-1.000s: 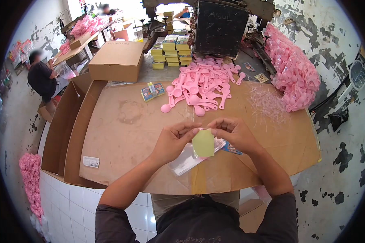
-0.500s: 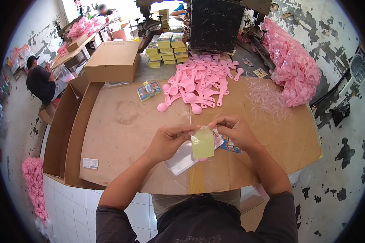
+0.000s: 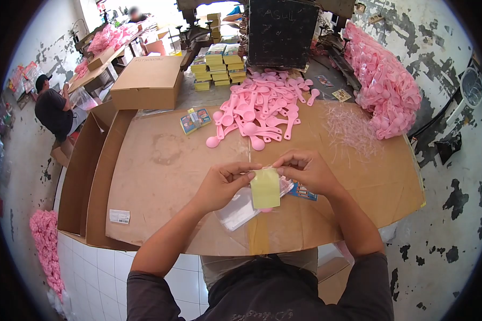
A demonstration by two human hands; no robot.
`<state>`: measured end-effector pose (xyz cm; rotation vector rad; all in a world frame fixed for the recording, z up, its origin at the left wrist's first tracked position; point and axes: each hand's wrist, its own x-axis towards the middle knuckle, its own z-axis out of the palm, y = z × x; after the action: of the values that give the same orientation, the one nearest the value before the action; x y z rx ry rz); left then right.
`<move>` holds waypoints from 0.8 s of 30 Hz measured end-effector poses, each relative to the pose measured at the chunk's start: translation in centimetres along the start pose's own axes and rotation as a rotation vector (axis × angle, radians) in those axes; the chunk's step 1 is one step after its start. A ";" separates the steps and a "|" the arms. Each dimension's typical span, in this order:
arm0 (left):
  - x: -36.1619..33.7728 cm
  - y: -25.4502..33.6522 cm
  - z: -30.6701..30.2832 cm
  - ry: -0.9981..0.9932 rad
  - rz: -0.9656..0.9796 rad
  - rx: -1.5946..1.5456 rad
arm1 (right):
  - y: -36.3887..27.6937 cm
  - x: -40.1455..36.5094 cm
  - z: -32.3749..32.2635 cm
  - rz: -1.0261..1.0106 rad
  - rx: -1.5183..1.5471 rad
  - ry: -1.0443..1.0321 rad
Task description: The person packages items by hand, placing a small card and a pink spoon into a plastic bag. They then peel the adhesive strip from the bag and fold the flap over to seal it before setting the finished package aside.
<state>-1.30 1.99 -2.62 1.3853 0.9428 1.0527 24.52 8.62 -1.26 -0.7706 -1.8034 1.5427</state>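
A clear plastic bag with a yellow-green card [image 3: 265, 189] in it hangs between my two hands. My left hand [image 3: 227, 183] pinches its upper left corner, and my right hand [image 3: 304, 170] pinches the upper right. Under the card lie clear plastic bags [image 3: 238, 210] on the cardboard. A bit of a pink spoon [image 3: 266, 210] shows below the card's lower edge. Blue printed cards [image 3: 304, 193] lie just below my right hand, partly covered. Farther back is a heap of pink spoons [image 3: 260, 107].
A banded card bundle [image 3: 195, 121] lies left of the spoons. Stacked card bundles [image 3: 217, 61] and a closed carton [image 3: 147, 80] stand behind. Plastic strips [image 3: 353, 128] and bagged pink spoons [image 3: 385, 85] are at right. An open box [image 3: 93, 176] borders the left; a person [image 3: 54, 109] sits beyond.
The bag and card have shifted very slightly left, and the card now hangs flatter and squarer to view. Both hands keep their pinch.
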 end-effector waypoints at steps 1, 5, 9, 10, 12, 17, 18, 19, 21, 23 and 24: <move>0.0 -0.1 0.0 -0.004 0.009 -0.007 | -0.1 0.0 0.0 0.004 -0.009 0.001; -0.1 0.4 0.2 -0.006 -0.018 -0.002 | 0.0 0.1 0.0 0.012 -0.029 0.013; -0.1 0.4 0.1 0.000 -0.043 0.020 | 0.2 0.0 0.2 0.002 -0.015 0.027; 0.0 0.3 0.1 0.005 -0.048 0.029 | 0.1 -0.1 0.4 0.001 -0.004 0.034; -0.1 0.2 0.0 0.035 -0.014 0.018 | -0.9 -0.4 1.4 -0.062 0.004 0.022; 0.0 0.9 0.0 0.097 0.083 -0.086 | 0.3 -0.5 0.8 -0.049 -0.090 -0.107; -0.1 1.6 0.8 0.134 0.119 -0.164 | 0.1 -0.4 0.7 -0.031 -0.089 -0.095; -0.1 1.9 1.2 0.171 0.156 -0.242 | -0.2 -0.3 0.7 -0.013 -0.089 -0.083; -0.2 1.7 0.7 0.071 0.077 -0.116 | -1.6 -0.2 1.2 -0.037 0.015 -0.065; -0.2 1.7 -0.2 0.029 -0.002 -0.062 | -2.1 0.0 1.4 -0.024 0.069 -0.024; -0.2 1.8 -1.0 0.036 -0.040 -0.071 | -2.2 -0.1 1.1 0.000 0.071 0.009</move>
<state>-2.37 1.99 -0.82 1.2880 0.9468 1.0735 23.69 7.59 0.78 -0.7425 -1.7327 1.5917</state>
